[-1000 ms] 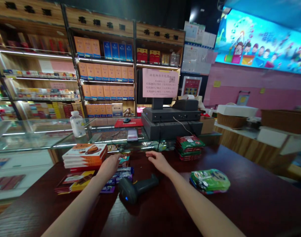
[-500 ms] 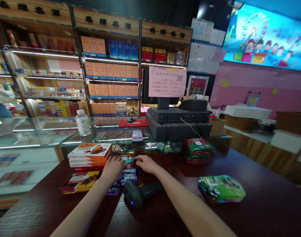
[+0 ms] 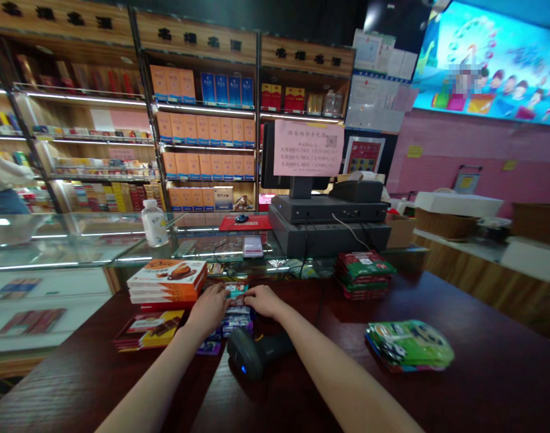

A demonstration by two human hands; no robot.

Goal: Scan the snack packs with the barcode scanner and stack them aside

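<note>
A small teal-and-brown snack packet (image 3: 237,290) lies between my two hands. My left hand (image 3: 210,310) has its fingers curled against the packet's left edge, beside the stacked white-and-orange Dove boxes (image 3: 166,273). At the opposite edge, my right hand (image 3: 264,300) closes its fingertips on the packet. Purple snack packets (image 3: 236,320) lie in a row just in front of it. A dark barcode scanner (image 3: 247,355) with a lit blue light rests between my forearms. Left of my left wrist are flat chocolate packs (image 3: 157,328) in red and yellow.
Green panda-print packets (image 3: 410,344) lie on the right of the dark wooden table (image 3: 329,391). Red-and-green packets (image 3: 365,273) are stacked behind. Beyond stand a glass counter (image 3: 202,240), a white bottle (image 3: 154,224), a phone (image 3: 252,246) and a register (image 3: 329,210). A person (image 3: 6,186) stands far left.
My right hand's fingers have closed in on the packet's right edge. My left hand stays at the left edge. The whole view has shifted slightly.
</note>
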